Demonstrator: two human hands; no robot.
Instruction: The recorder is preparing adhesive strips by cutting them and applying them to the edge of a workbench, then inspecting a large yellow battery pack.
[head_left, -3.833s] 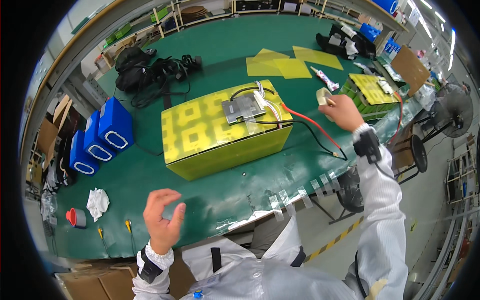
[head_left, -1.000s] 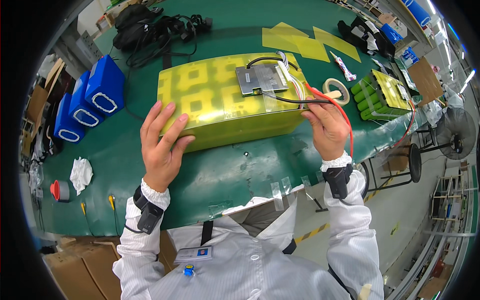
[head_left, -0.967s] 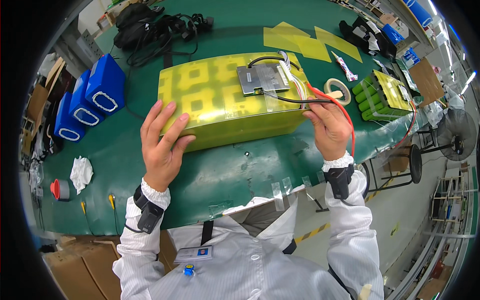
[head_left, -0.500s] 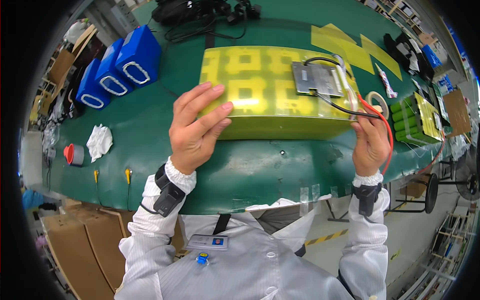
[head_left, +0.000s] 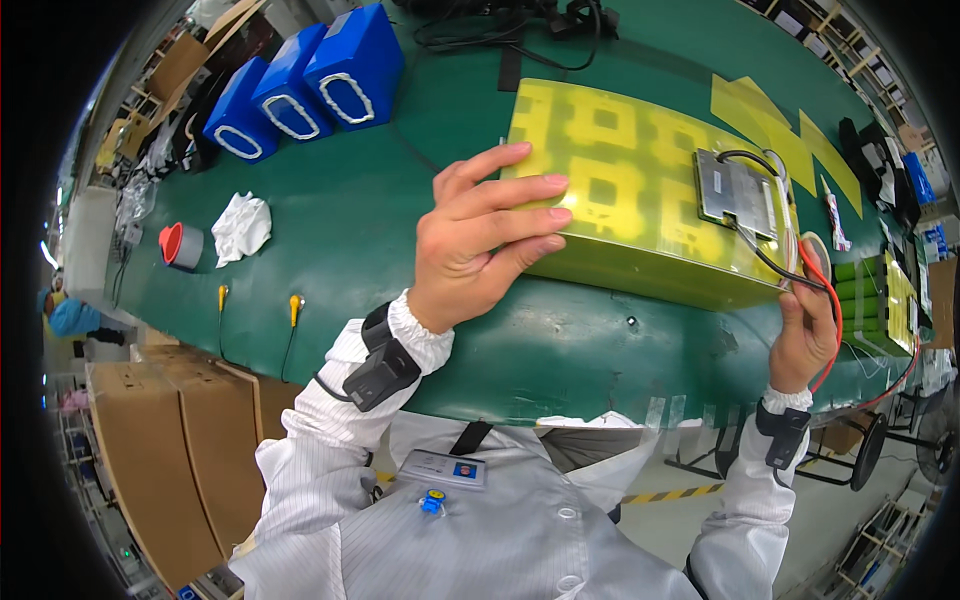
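Observation:
A yellow-wrapped battery pack (head_left: 615, 255) lies on the green bench, slanting slightly in the picture. On its right top sits a grey metal circuit module (head_left: 737, 195) with black, white and red wires. My left hand (head_left: 480, 240) grips the pack's left end, its fingers over the top face. At the near right corner, my right hand (head_left: 805, 335) holds the pack where the wires come off. A red wire (head_left: 836, 320) loops down beside that hand, whose fingertips are partly hidden behind the pack and wires.
Three blue battery packs (head_left: 355, 75) with white rings stand at the back left. A white crumpled cloth (head_left: 241, 228), a red-and-grey tape roll (head_left: 182, 246) and yellow-ended leads (head_left: 295, 310) lie left. Yellow sheets (head_left: 770, 130) and a green-celled pack (head_left: 870, 305) are right.
The view has turned, so the bench and its things sit further right and more slanted in the picture. Both hands still hold the yellow pack.

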